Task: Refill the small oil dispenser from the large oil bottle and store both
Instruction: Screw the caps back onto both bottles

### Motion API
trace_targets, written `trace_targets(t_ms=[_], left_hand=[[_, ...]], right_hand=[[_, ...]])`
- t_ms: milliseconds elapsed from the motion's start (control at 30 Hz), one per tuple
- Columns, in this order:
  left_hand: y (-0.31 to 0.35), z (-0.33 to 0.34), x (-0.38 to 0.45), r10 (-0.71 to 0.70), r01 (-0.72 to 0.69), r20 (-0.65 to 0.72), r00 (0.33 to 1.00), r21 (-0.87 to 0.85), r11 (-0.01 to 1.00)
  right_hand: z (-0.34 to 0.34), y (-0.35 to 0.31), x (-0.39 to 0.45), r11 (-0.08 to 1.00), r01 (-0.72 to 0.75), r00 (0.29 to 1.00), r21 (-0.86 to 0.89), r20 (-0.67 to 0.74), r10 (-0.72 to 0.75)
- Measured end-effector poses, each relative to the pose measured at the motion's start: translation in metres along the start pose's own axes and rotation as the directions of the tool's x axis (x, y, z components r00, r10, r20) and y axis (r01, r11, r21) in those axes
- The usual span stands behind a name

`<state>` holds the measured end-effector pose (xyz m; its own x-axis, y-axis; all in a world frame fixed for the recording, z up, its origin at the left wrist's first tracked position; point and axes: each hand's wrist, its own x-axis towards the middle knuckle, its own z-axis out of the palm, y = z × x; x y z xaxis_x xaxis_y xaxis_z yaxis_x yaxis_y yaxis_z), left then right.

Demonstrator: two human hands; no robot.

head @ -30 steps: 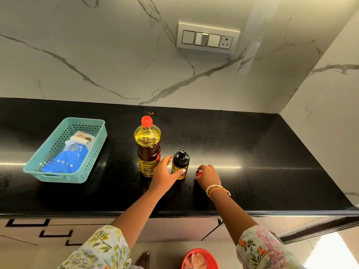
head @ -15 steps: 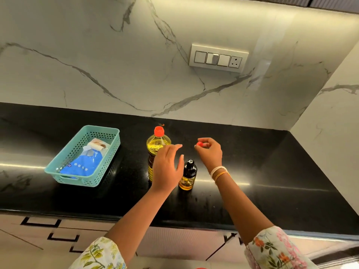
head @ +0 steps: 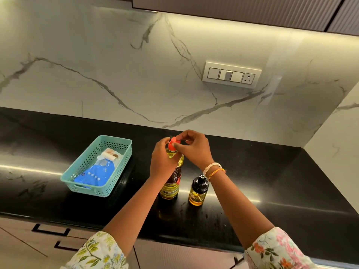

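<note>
Bright and warm, lit by a strip glowing under the cupboard (head: 252, 14) up top. Long white shine lines across the shiny black tabletop (head: 291, 191). Soft shadows beside the basket (head: 97, 166). Sharp in the middle, bent and stretched near the edges.

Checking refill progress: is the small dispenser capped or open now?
Capped. The dispenser stands upright on the counter with its black top on, amber oil in its lower part, and neither hand touching it.

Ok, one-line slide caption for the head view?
Both hands at the large oil bottle's red cap; small dispenser stands beside it.
</note>
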<state>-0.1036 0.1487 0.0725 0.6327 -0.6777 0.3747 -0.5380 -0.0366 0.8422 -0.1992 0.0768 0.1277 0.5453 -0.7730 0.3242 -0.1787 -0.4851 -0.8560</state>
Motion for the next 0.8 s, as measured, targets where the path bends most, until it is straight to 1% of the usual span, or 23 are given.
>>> trace_targets(t_ms=[133, 233, 367, 467, 533, 600, 700, 800], left_hand=[[-0.002, 0.0, 0.002, -0.018, 0.018, 0.011, 1.0, -0.056, 0.998], [-0.003, 0.002, 0.002, -0.052, 0.052, 0.008, 0.999, -0.067, 0.996], [-0.006, 0.002, 0.001, -0.051, 0.05, -0.009, 0.999, -0.09, 0.995], [-0.008, 0.002, 0.0, -0.059, 0.057, -0.018, 0.998, -0.119, 0.991], [-0.009, 0.002, -0.001, -0.063, 0.059, -0.025, 0.998, -0.126, 0.99], [-0.01, 0.003, -0.001, -0.06, 0.056, -0.03, 0.998, -0.131, 0.99], [-0.011, 0.003, 0.0, -0.057, 0.052, -0.036, 0.998, -0.132, 0.99], [-0.01, 0.003, 0.001, -0.065, 0.06, -0.032, 0.997, -0.138, 0.989]], right_hand=[[-0.001, 0.002, 0.005, 0.995, 0.03, 0.998, -0.091, 0.057, -0.025], [-0.006, -0.001, 0.01, 0.987, 0.078, 0.986, -0.138, 0.157, -0.056], [-0.008, -0.007, 0.019, 0.954, 0.164, 0.95, -0.252, 0.3, -0.084], [-0.007, -0.01, 0.026, 0.915, 0.21, 0.929, -0.345, 0.363, -0.076], [-0.005, -0.011, 0.029, 0.888, 0.223, 0.928, -0.402, 0.365, -0.068], [-0.001, -0.01, 0.03, 0.878, 0.2, 0.941, -0.435, 0.335, -0.048], [0.004, -0.01, 0.028, 0.882, 0.107, 0.969, -0.46, 0.246, 0.011], [0.011, -0.011, 0.024, 0.842, 0.047, 0.99, -0.537, 0.139, 0.033]])
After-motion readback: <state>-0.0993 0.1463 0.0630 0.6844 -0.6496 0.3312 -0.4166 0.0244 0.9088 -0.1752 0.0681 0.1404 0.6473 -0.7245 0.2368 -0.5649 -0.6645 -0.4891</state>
